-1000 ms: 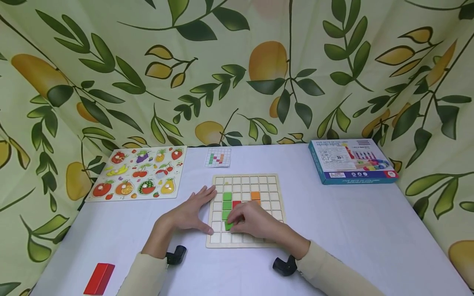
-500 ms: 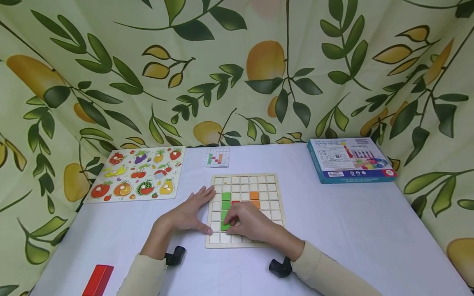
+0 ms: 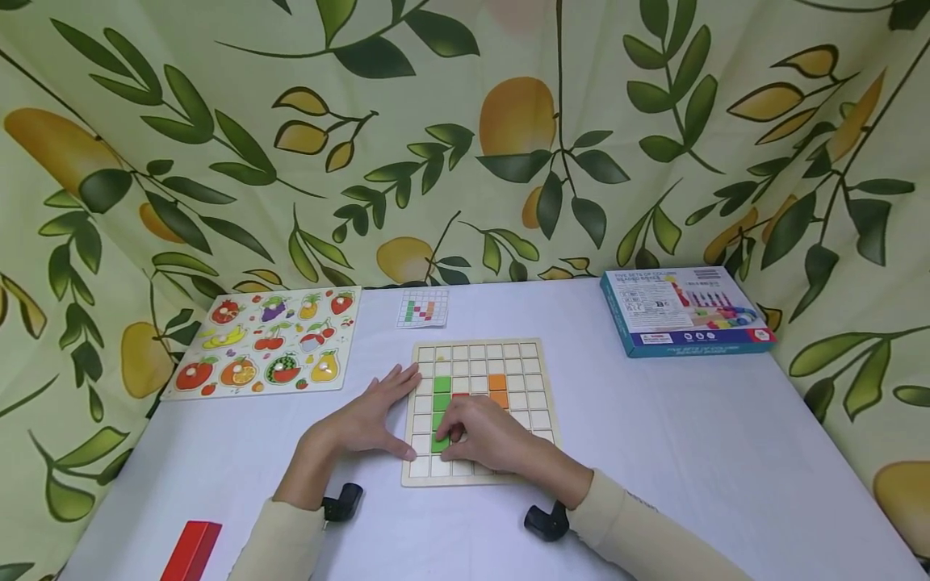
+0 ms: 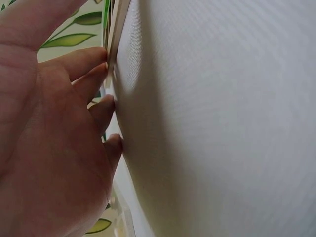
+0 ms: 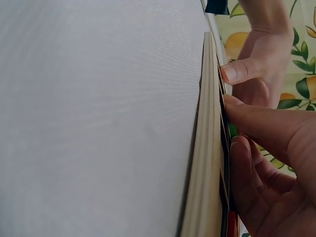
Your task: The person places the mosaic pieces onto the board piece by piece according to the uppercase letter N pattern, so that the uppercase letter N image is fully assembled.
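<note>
A wooden grid board (image 3: 519, 353) lies flat in the middle of the table. My left hand (image 3: 366, 418) rests along its left edge, fingers spread and thumb at the lower left corner. Over the lower left cells, the thumb and fingers of my right hand (image 3: 488, 436) pinch at a green square tile (image 3: 437, 445), the lowest in a column of green tiles (image 3: 441, 385). The tile lies within its cell, partly covered by the fingertips. Two orange tiles (image 3: 497, 382) sit farther right. A bit of a red tile (image 3: 460, 395) shows behind my right hand, which hides the cells beneath it.
Behind the board lies a small card (image 3: 422, 309) printed with a coloured grid pattern. A fruit puzzle board (image 3: 272, 343) is at the back left, a blue-sided box (image 3: 686, 313) at the back right. A red block (image 3: 191, 550) lies at the front left.
The green tile in my right hand was tilted askew one second ago and now lies level in line with the column. My left hand has stayed at the board's edge.
</note>
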Demonstrator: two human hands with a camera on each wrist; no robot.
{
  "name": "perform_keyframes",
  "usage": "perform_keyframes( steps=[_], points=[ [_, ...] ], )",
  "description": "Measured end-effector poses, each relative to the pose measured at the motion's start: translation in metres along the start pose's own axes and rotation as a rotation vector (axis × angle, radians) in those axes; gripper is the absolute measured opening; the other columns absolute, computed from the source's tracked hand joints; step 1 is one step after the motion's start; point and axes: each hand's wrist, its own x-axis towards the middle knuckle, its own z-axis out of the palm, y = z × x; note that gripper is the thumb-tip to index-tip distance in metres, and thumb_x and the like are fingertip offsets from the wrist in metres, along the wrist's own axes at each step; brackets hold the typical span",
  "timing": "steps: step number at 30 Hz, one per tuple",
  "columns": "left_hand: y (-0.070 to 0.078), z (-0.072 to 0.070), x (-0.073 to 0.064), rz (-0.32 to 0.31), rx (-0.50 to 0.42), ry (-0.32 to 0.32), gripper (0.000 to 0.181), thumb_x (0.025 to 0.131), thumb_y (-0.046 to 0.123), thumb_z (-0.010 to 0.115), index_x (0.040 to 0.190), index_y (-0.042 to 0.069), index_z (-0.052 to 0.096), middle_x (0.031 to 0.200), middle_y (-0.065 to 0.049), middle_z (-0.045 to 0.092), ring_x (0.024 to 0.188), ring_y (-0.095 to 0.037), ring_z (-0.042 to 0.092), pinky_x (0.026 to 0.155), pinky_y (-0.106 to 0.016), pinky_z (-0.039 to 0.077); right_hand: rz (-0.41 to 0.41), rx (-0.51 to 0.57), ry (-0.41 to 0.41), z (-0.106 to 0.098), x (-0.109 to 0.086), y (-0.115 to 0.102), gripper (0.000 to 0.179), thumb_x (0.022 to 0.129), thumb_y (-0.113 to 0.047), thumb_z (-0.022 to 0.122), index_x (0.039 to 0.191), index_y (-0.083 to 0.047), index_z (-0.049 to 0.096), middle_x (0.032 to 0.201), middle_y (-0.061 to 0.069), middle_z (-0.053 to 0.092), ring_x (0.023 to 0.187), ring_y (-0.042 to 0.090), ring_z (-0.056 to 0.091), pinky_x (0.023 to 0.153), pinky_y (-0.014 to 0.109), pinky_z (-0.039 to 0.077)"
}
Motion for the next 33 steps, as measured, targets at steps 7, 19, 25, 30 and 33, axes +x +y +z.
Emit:
perform_keyframes(
  steps=[7, 19, 25, 30, 33],
  points=[
    [0.000, 0.001, -0.001, 0.002, -0.011, -0.004, 0.118, 0.065, 0.038, 0.095, 0.161, 0.014, 0.031, 0.174, 0.001, 0.016, 0.164, -0.029, 0.004, 0.132, -0.057, 0.006, 0.002, 0.000, 0.001, 0.002, 0.000, 0.000, 0.013, 0.079, -0.018, 0.088, 0.089, -0.018, 0.081, 0.086, -0.011, 0.065, 0.072, -0.004, 0.056, 0.068, 0.012, 0.049],
    [0.001, 0.000, -0.001, 0.003, -0.013, -0.003, 0.118, 0.065, 0.038, 0.095, 0.161, 0.014, 0.031, 0.174, 0.002, 0.016, 0.164, -0.027, 0.003, 0.133, -0.056, 0.005, -0.018, -0.015, -0.016, -0.001, 0.000, 0.001, 0.013, 0.082, -0.022, 0.087, 0.091, -0.018, 0.080, 0.088, -0.011, 0.065, 0.075, -0.003, 0.057, 0.070, 0.011, 0.049],
    [0.000, 0.000, 0.001, 0.017, -0.025, -0.007, 0.117, 0.066, 0.037, 0.095, 0.161, 0.013, 0.031, 0.174, 0.002, 0.016, 0.164, -0.028, 0.003, 0.133, -0.056, 0.005, -0.047, -0.020, -0.014, -0.004, -0.001, 0.001, 0.013, 0.084, -0.025, 0.085, 0.095, -0.020, 0.079, 0.088, -0.013, 0.066, 0.077, -0.002, 0.058, 0.078, 0.015, 0.048],
    [0.000, 0.000, 0.000, 0.020, -0.031, -0.007, 0.117, 0.066, 0.037, 0.095, 0.161, 0.013, 0.031, 0.174, 0.001, 0.016, 0.164, -0.029, 0.003, 0.132, -0.058, 0.005, -0.066, -0.024, -0.023, -0.009, -0.002, 0.000, 0.021, 0.088, -0.029, 0.080, 0.107, -0.021, 0.079, 0.096, -0.012, 0.071, 0.083, -0.001, 0.060, 0.080, 0.016, 0.048],
    [0.000, 0.000, -0.001, 0.012, -0.029, -0.007, 0.117, 0.066, 0.037, 0.095, 0.161, 0.013, 0.031, 0.174, 0.002, 0.016, 0.164, -0.029, 0.003, 0.132, -0.058, 0.005, -0.069, -0.042, -0.030, -0.014, -0.005, -0.001, 0.023, 0.091, -0.032, 0.077, 0.112, -0.023, 0.077, 0.105, -0.012, 0.071, 0.089, 0.002, 0.060, 0.082, 0.017, 0.050]
  ],
)
